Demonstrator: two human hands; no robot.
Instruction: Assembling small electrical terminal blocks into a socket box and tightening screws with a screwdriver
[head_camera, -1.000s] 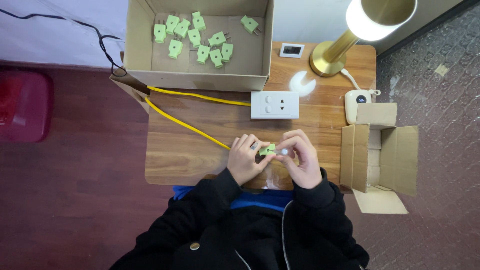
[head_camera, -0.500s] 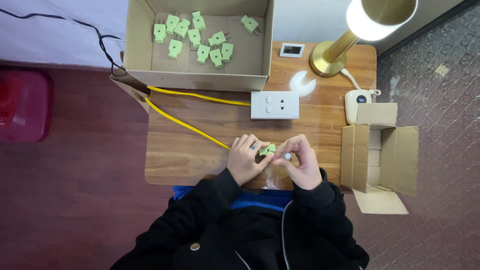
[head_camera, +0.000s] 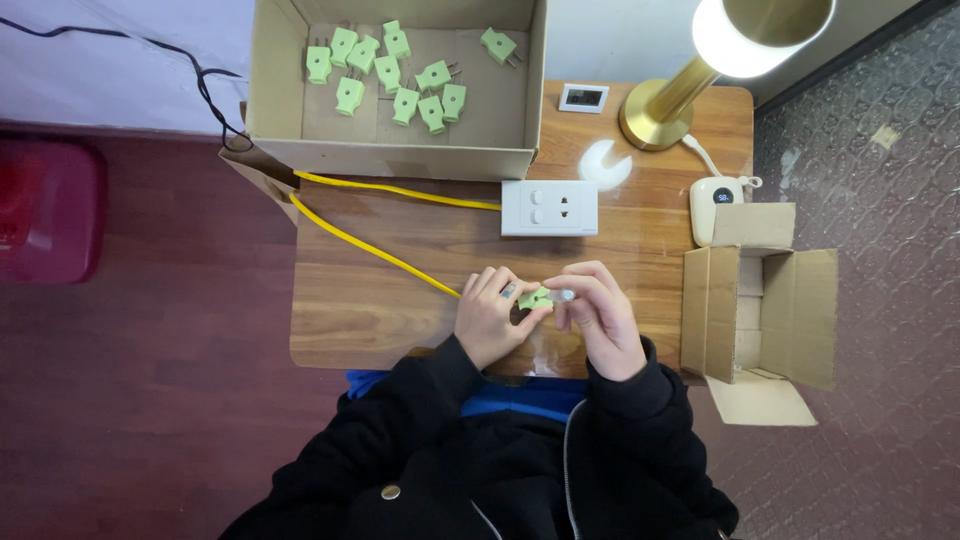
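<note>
Both hands meet over the near edge of the wooden worktop, wrists bent inward from black sleeves. The left hand pinches a small green plug between thumb and fingertips; the right hand curls closed around a thin pale tool touching the plug. Beyond them a yellow cable crosses toward a white socket block. Farther back, a cardboard box holds more green plugs.

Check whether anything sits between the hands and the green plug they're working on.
Nothing visible does. The left hand and right hand both already pinch the green plug directly, above the wooden table.
</note>
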